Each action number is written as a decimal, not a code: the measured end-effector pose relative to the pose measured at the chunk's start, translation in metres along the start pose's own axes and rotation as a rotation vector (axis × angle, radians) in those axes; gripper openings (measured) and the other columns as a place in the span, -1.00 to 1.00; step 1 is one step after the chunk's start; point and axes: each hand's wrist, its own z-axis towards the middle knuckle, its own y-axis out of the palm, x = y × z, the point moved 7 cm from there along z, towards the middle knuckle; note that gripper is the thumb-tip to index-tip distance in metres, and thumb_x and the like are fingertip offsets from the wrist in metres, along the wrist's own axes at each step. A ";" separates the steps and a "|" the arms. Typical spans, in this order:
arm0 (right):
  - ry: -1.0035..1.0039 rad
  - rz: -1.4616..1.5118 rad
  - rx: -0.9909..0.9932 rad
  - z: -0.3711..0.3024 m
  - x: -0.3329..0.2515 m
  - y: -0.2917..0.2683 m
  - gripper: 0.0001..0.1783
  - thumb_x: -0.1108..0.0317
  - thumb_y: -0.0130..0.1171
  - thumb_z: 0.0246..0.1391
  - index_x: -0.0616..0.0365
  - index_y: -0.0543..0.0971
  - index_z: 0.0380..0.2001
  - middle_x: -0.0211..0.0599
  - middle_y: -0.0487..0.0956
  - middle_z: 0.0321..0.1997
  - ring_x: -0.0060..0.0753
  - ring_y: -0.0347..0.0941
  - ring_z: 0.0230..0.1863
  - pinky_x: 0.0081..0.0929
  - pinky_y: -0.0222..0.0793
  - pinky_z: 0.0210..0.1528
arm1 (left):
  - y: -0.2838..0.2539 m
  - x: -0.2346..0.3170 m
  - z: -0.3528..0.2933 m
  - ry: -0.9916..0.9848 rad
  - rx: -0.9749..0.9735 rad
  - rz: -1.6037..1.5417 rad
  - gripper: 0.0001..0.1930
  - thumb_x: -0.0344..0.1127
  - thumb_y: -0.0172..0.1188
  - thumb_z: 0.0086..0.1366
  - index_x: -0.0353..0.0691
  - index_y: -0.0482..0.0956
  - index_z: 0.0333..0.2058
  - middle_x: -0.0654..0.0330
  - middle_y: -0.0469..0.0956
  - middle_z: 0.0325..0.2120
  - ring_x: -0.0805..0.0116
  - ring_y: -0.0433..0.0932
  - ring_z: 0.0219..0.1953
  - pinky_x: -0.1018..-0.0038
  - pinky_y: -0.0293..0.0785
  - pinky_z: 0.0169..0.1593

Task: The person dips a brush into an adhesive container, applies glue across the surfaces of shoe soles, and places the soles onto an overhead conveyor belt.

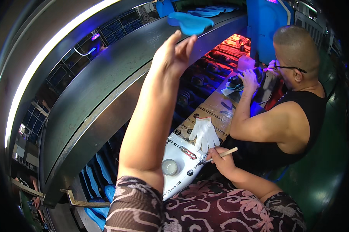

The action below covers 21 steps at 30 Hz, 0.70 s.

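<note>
My left hand (171,54) is raised over the edge of the upper shelf, its fingers apart. Just beyond its fingertips is a blue shoe sole (191,24); whether they still touch it is hard to tell. Low at the right, my right hand (223,161) grips a brush (227,152) by its pale wooden handle, the dark tip pointing left over a white sheet (176,187). A small round jar (169,167) with pale contents stands on that sheet. White knit glove (204,133) lies flat beyond the right hand, beside a small red-and-silver object (189,153).
At the right a co-worker (282,92) handles a dark shoe (236,82) on the brown-covered worktop (217,106). Dark shoes sit on a conveyor leading to a red-lit opening (232,50). The metal shelf (104,85) curves across the left, with blue soles (101,174) below it.
</note>
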 end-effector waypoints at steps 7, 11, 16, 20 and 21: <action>0.137 0.017 0.012 -0.005 0.019 -0.007 -0.62 0.25 -0.02 0.21 0.21 0.57 -0.62 -0.41 0.45 -0.69 -0.62 0.32 -0.64 -0.61 0.21 -0.54 | -0.042 -0.049 -0.110 -0.013 -0.035 0.372 -0.52 -0.19 0.18 0.21 -0.18 0.36 0.08 0.00 0.56 -0.23 0.22 0.55 -0.25 0.40 0.48 -0.14; 0.105 0.004 -0.052 -0.005 0.029 0.006 -0.60 0.23 -0.03 0.22 0.22 0.55 -0.62 -0.46 0.47 -0.67 -0.68 0.29 -0.63 -0.65 0.22 -0.53 | -0.223 -0.015 -0.243 -0.088 0.376 0.703 -0.54 -0.21 0.16 0.22 -0.21 0.35 0.07 0.10 0.55 -0.32 0.36 0.55 -0.35 0.49 0.48 -0.22; 0.129 -0.018 -0.101 -0.003 0.035 0.036 -0.57 0.19 -0.07 0.24 0.21 0.49 -0.64 -0.38 0.47 -0.62 -0.64 0.28 -0.62 -0.67 0.21 -0.53 | -0.401 0.049 -0.521 0.311 1.296 0.962 -0.84 -0.31 0.16 0.19 -0.17 0.39 -0.31 0.31 0.44 -0.44 0.52 0.42 -0.38 0.53 0.42 -0.31; 0.153 0.034 -0.138 0.001 0.034 0.067 -0.57 0.17 -0.07 0.25 0.21 0.48 -0.62 -0.40 0.43 -0.61 -0.65 0.25 -0.58 -0.68 0.16 -0.49 | -0.429 0.009 -0.665 0.249 1.824 0.549 -0.70 -0.08 0.21 0.16 -0.13 0.39 -0.29 0.31 0.39 -0.43 0.47 0.33 -0.38 0.38 0.33 -0.26; 0.144 0.057 -0.176 0.001 0.034 0.075 -0.56 0.16 -0.07 0.26 0.21 0.48 -0.61 -0.43 0.43 -0.62 -0.65 0.25 -0.58 -0.69 0.15 -0.48 | -0.427 -0.008 -0.679 0.190 1.971 0.390 -0.59 -0.02 0.21 0.16 -0.13 0.40 -0.13 0.19 0.41 -0.25 0.35 0.37 -0.23 0.29 0.35 -0.18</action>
